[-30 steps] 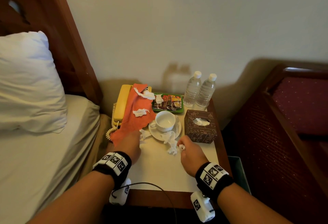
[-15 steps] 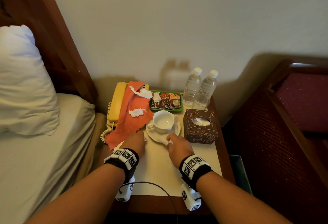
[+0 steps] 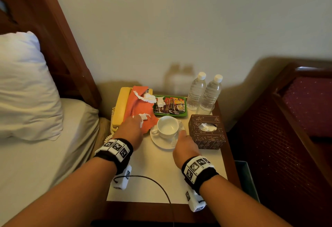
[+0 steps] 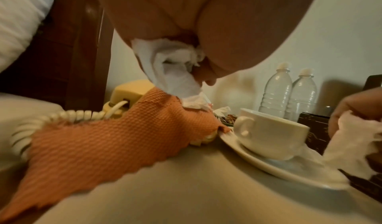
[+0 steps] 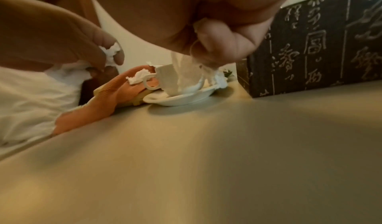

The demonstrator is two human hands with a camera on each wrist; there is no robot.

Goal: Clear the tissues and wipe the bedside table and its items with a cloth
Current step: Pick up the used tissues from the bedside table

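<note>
On the surface [image 3: 161, 176] beside the bed, I'm collecting tissues with both hands at once, so neither hand is free for the cloth yet. My left hand [image 3: 130, 133] has its fingers curled round a wad of tissue [image 4: 171, 67], seen clearly from the left wrist, and it hovers just over the orange cloth [image 3: 138, 110], reaching toward the small crumpled tissue [image 3: 143, 116] lying there. I keep the wad bunched in the palm so I can pinch up more without dropping it. My right hand [image 3: 186, 145] is closed on a thin tissue sheet [image 5: 186, 74] that trails down onto the saucer [image 3: 161, 143], beside the white cup [image 3: 168, 126]; I judge I'm peeling it off the saucer, lifting gently so the cup isn't tipped.

The cloth is draped over the yellow phone [image 3: 121, 108] with its lower corner on the surface, touching the saucer rim. It's parked there for the wiping step (not started). More tissue bits remain: one at the cloth's top edge [image 3: 149, 98] and one on the green tray of sachets [image 3: 160, 101]. The tissue box [image 3: 206, 131] stands just right of the saucer, with two water bottles [image 3: 203, 93] behind it. A bin [image 3: 246, 176] sits low at the right side, likely where the wads go. Clearing looks roughly half done.
</note>
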